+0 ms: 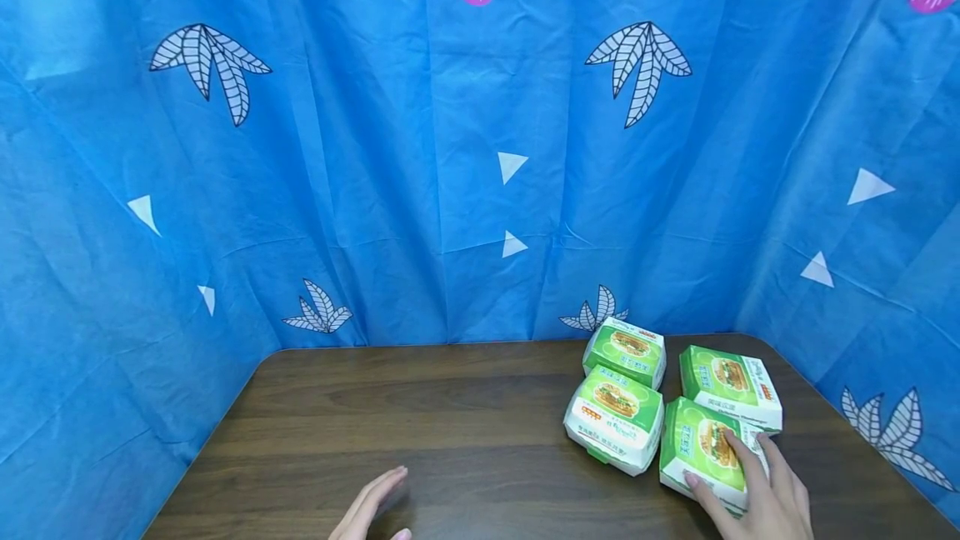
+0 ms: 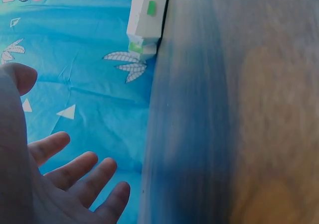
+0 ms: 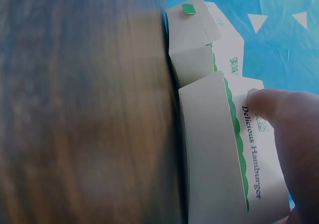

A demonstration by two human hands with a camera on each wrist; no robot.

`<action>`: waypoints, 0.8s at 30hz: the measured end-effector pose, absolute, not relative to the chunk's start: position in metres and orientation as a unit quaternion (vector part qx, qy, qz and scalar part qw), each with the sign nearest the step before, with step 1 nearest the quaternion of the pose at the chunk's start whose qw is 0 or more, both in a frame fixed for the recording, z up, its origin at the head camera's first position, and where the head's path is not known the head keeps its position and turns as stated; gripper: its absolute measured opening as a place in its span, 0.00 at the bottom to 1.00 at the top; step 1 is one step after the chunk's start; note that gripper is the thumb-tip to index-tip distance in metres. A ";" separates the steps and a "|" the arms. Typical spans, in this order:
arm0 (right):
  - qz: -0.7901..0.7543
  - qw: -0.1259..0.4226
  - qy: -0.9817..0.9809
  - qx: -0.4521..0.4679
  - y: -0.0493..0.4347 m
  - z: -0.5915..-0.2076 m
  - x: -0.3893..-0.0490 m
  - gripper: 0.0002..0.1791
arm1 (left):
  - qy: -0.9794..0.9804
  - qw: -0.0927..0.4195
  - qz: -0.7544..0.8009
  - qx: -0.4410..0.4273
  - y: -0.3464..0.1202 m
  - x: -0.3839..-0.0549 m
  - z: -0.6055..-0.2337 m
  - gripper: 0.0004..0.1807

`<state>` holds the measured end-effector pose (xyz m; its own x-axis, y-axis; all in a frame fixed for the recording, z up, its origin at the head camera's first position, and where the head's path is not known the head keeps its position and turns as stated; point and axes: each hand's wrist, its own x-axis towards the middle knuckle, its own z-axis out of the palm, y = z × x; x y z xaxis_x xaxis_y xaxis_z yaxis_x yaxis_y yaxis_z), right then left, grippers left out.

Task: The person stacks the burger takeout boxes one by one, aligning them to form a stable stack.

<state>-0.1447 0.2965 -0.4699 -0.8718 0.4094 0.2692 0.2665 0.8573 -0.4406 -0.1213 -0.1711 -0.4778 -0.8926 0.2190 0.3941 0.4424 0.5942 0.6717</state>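
My right hand [image 1: 765,498] lies over the near right hamburger box [image 1: 697,440], a green and white carton with a burger picture. Its thumb is at the front left edge and its fingers reach across the top toward the far right side. In the right wrist view the thumb [image 3: 279,109] meets this box's white panel [image 3: 209,149], printed "Delicious Hamburger". My left hand [image 1: 367,507] hovers at the table's near edge, holding nothing. The left wrist view shows its fingers [image 2: 84,169] apart and loosely bent.
Directly behind the held box stands another hamburger box [image 1: 731,382]. To its left are a near box [image 1: 615,419] and a far box [image 1: 626,352], almost touching. All sit on the right part of the dark wooden table [image 1: 420,415]. A blue patterned curtain [image 1: 375,148] surrounds the table's back and sides.
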 end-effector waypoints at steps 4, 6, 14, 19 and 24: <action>0.213 0.168 -0.945 -0.180 0.301 -0.469 -0.146 0.53 | -0.889 0.094 -0.413 -0.171 -0.168 -0.118 -0.474 0.32; 0.213 0.183 -0.945 -0.167 0.303 -0.472 -0.147 0.53 | -0.898 0.024 -0.421 -0.127 -0.167 -0.112 -0.467 0.31; 0.221 0.213 -0.943 -0.129 0.307 -0.475 -0.149 0.51 | -0.901 0.088 -0.384 -0.180 -0.168 -0.112 -0.482 0.36; 0.234 0.207 -0.941 -0.127 0.307 -0.474 -0.151 0.51 | -0.898 0.062 -0.373 -0.225 -0.173 -0.114 -0.486 0.46; 0.236 0.224 -0.939 -0.113 0.309 -0.476 -0.151 0.50 | -0.821 0.154 -0.428 -0.344 -0.171 -0.135 -0.501 0.42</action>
